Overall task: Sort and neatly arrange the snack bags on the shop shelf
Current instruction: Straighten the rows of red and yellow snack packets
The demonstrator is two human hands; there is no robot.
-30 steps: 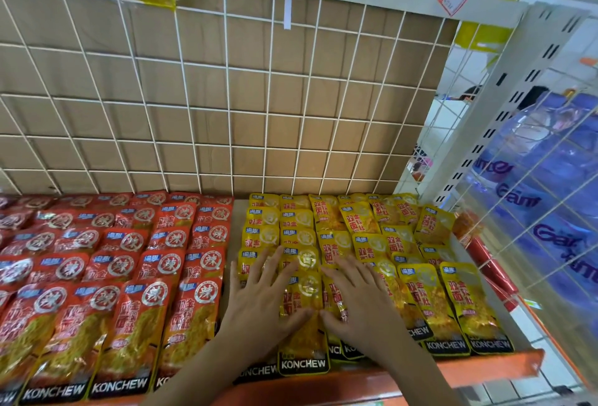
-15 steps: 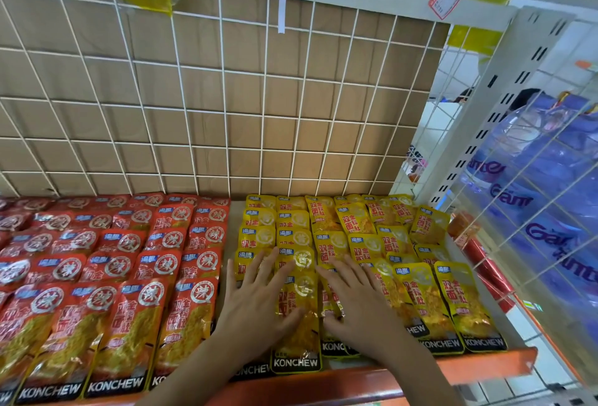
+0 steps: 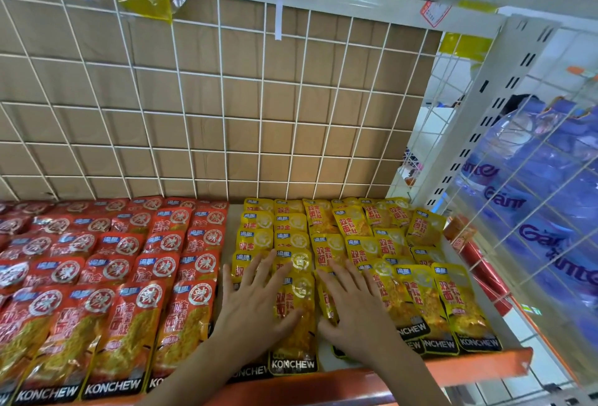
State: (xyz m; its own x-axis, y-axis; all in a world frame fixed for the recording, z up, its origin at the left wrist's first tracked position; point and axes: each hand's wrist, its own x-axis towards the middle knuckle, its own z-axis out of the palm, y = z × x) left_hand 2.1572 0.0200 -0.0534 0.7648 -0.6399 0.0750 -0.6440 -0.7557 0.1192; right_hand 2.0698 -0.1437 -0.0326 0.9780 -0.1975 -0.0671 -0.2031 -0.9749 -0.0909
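Observation:
Yellow KONCHEW snack bags [image 3: 420, 302] lie in overlapping rows on the right half of the shelf. Red KONCHEW bags [image 3: 106, 276] fill the left half in similar rows. My left hand [image 3: 259, 305] lies flat, fingers spread, on the leftmost front yellow bags. My right hand [image 3: 352, 305] presses flat on the neighbouring yellow row. Between the two hands one front yellow bag [image 3: 296, 324] shows, both thumbs at its edges. The bags under my palms are mostly hidden.
An orange shelf lip [image 3: 469, 370] runs along the front. A white wire grid over brown cardboard [image 3: 226, 98] backs the shelf. To the right stand a white slotted upright [image 3: 485, 108] and a wire side panel with blue packs [image 3: 543, 198] behind it.
Both hands stay flat on the front yellow bags and have shifted only slightly; the view has dipped a little.

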